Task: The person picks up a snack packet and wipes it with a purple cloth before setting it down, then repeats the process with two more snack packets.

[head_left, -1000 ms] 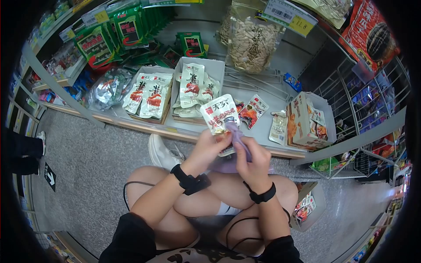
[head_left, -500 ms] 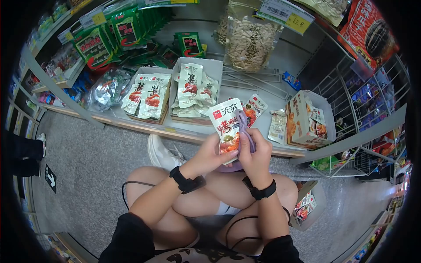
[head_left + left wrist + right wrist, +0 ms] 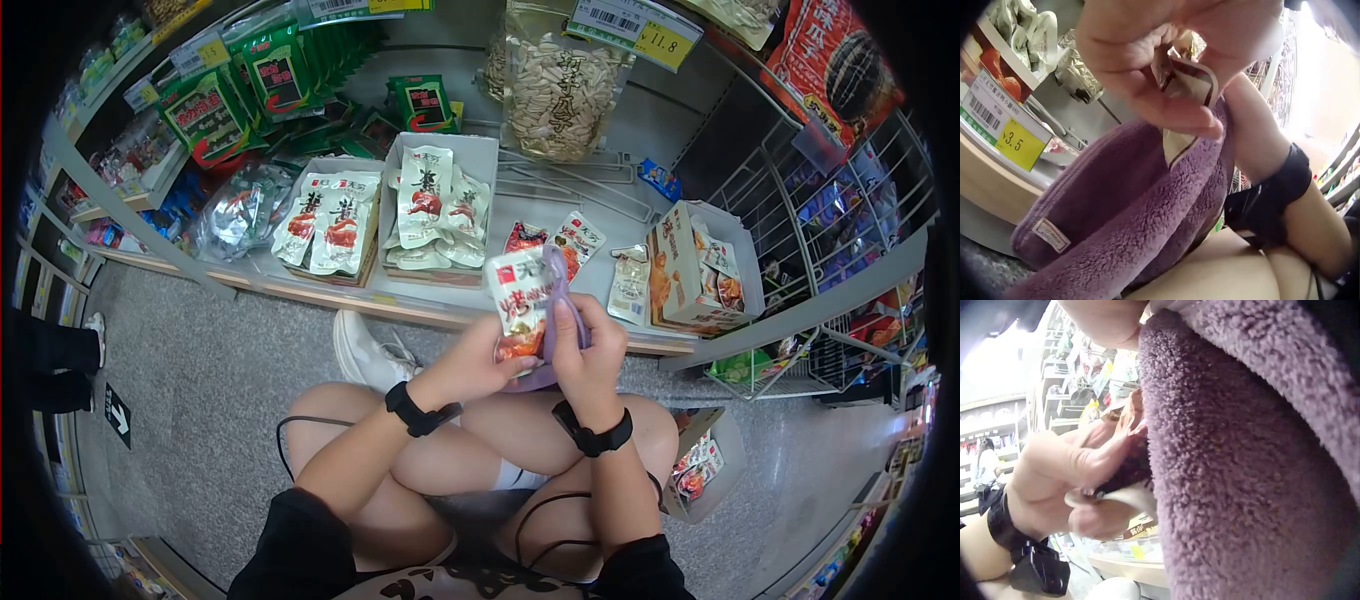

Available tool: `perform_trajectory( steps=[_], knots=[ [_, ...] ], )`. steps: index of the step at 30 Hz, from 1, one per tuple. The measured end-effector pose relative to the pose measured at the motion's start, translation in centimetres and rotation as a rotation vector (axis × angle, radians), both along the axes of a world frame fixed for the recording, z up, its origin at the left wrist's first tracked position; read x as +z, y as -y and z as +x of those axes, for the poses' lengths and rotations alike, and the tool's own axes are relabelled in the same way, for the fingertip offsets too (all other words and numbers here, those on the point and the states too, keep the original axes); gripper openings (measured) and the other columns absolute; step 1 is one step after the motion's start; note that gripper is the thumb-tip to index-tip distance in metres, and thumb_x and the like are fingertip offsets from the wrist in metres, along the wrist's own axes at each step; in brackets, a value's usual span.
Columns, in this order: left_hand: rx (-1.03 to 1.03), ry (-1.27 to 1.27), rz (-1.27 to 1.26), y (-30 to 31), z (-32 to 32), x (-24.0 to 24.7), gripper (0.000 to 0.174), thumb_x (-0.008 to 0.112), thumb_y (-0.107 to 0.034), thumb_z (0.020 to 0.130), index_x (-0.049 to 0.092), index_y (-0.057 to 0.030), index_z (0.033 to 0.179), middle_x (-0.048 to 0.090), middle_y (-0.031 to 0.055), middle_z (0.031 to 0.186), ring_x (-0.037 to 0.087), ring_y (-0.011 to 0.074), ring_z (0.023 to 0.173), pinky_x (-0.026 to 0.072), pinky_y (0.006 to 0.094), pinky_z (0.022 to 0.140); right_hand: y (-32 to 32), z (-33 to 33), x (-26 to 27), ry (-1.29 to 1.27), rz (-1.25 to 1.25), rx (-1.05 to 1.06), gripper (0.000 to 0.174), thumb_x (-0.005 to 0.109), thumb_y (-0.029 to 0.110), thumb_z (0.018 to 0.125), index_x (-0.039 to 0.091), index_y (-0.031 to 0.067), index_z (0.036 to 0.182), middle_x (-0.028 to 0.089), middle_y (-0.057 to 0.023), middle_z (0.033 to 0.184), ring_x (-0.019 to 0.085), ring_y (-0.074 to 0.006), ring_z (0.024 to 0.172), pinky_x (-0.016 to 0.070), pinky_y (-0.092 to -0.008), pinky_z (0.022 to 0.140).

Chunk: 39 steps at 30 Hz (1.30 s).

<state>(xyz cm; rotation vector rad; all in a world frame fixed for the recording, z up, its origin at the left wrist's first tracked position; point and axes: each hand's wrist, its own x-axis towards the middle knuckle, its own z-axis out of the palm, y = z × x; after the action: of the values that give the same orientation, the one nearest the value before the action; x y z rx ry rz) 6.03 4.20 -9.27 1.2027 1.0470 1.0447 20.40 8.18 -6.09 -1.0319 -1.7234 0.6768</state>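
Several snack boxes (image 3: 482,160) crowd the shelf (image 3: 615,225) behind the gripped packet (image 3: 518,300) and cloth (image 3: 552,280).

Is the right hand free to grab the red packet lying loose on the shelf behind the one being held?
Probably not yet: the right hand grips the purple cloth against the snack packet that the left hand holds. The path to the red packet itself looks open.

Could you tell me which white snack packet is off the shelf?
The packet the left hand pinches, beside the purple cloth in the right hand; the others all lie on the shelf.
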Motion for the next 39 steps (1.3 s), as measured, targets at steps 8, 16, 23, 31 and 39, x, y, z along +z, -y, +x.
perform_trajectory(
  steps=[8,16,23,31,39],
  knots=[
    [0.020,-0.516,0.287,0.1,0.3,-1.9,0.036,0.058,0.008,0.074,0.049,0.0030,0.108,0.058,0.0121,0.085,0.058,0.0164,0.075,0.0469,0.0302,0.063,-0.4,-0.1,0.1,0.157,-0.099,0.071,0.011,0.057,0.012,0.086,0.058,0.0018,0.083,0.057,-0.0167,0.061,0.057,-0.0318,0.050,0.0420,-0.0364,0.047],
    [0.141,-0.256,0.212,-0.2,0.0,-0.2,0.050,0.053,0.012,0.074,0.043,-0.0005,0.121,0.058,0.0181,0.094,0.060,0.0317,0.092,0.0484,0.0367,0.076,0.1,-1.5,-0.9,0.234,0.075,0.062,0.010,0.061,0.011,0.083,0.061,0.0016,0.086,0.060,-0.0183,0.067,0.060,-0.0351,0.058,0.0453,-0.0382,0.051],
    [0.190,-0.241,0.312,-0.5,-0.1,-1.5,0.050,0.055,0.010,0.074,0.043,0.0000,0.122,0.060,0.0155,0.098,0.062,0.0285,0.093,0.0484,0.0330,0.078,0.1,-1.2,-1.1,0.190,0.103,0.130,0.012,0.064,0.010,0.080,0.065,0.0006,0.088,0.062,-0.0176,0.073,0.060,-0.0360,0.063,0.0473,-0.0386,0.054],
    [0.266,-0.072,0.252,-0.8,0.4,-1.4,0.032,0.057,0.005,0.075,0.054,0.0025,0.107,0.062,0.0114,0.097,0.060,0.0152,0.088,0.0484,0.0301,0.073,0.0,-1.1,-0.7,0.239,0.116,0.264,0.011,0.064,0.006,0.078,0.065,-0.0018,0.086,0.062,-0.0168,0.072,0.061,-0.0319,0.061,0.0476,-0.0350,0.055],
    [0.007,-0.074,0.127,-0.5,-0.7,-0.4,0.039,0.059,0.005,0.074,0.050,0.0035,0.112,0.062,0.0095,0.099,0.059,0.0141,0.091,0.0484,0.0286,0.076,0.3,-0.9,-0.7,0.299,0.096,0.369,0.010,0.065,0.004,0.077,0.066,-0.0011,0.085,0.063,-0.0154,0.071,0.061,-0.0302,0.061,0.0479,-0.0342,0.056]
  ],
)
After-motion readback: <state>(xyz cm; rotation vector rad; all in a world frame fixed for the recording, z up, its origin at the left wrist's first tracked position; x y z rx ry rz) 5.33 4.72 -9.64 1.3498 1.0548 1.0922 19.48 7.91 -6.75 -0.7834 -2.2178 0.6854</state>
